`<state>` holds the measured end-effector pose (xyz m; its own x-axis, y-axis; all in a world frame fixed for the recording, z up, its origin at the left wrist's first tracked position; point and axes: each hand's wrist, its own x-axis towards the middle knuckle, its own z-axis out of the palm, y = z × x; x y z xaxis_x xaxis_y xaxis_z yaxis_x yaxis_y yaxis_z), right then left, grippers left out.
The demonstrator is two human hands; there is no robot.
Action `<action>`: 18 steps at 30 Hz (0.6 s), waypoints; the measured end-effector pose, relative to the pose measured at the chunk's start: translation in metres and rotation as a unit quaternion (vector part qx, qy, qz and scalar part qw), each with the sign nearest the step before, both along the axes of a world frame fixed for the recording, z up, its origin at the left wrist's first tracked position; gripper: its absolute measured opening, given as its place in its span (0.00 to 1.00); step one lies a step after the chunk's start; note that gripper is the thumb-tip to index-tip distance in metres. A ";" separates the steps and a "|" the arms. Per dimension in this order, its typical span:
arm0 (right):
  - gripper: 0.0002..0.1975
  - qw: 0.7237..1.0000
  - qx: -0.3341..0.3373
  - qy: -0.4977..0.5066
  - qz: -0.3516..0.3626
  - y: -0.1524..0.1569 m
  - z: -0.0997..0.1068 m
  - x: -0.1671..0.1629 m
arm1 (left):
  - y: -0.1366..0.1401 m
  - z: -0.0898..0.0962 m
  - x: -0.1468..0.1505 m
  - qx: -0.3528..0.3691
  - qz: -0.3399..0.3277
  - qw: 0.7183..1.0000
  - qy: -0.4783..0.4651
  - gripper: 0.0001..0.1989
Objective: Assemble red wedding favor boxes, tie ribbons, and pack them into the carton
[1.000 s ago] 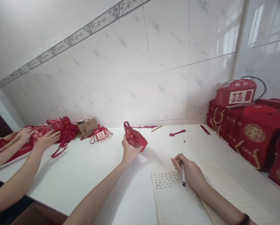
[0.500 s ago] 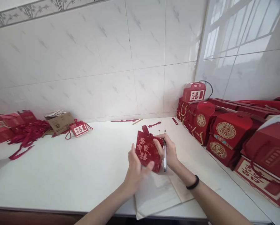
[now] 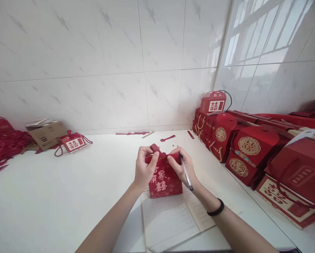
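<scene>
A red gift box point(image 3: 166, 181) with pink Chinese characters stands upright between my hands, over the paper. My left hand point(image 3: 145, 165) grips its top left edge, thumb in front and fingers behind. A ribbon loop point(image 3: 154, 148) rises from the top beside that thumb. My right hand point(image 3: 184, 164) pinches the top right edge in the same way. It also keeps a clear pen point(image 3: 187, 173) tucked against the palm, slanting down toward the wrist. Beneath the box lie open sheets of paper point(image 3: 170, 225), which look like a notebook.
Stacked red gift boxes point(image 3: 248, 146) line the right side of the table. A small red-and-white box point(image 3: 73, 142), a brown cardboard box point(image 3: 47, 134) and a heap of red ribbons point(image 3: 7, 146) sit at the left. Ribbon scraps point(image 3: 168, 138) lie near the tiled wall.
The box has turned from tilted to upright, its front facing me. My left hand has moved up from its lower side to the top edge. The view has shifted slightly right.
</scene>
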<state>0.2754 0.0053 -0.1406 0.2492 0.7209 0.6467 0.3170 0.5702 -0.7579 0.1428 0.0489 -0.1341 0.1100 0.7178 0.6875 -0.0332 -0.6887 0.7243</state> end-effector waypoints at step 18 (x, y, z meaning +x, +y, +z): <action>0.04 0.992 0.092 -0.030 -0.077 -0.004 -0.013 -0.009 | -0.002 0.000 -0.009 0.206 0.002 0.975 0.084 0.08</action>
<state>0.2660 0.0013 -0.1533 0.3042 0.5466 0.7802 0.4516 0.6384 -0.6233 0.1335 0.0470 -0.1339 0.2435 0.3854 0.8900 0.0646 -0.9221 0.3816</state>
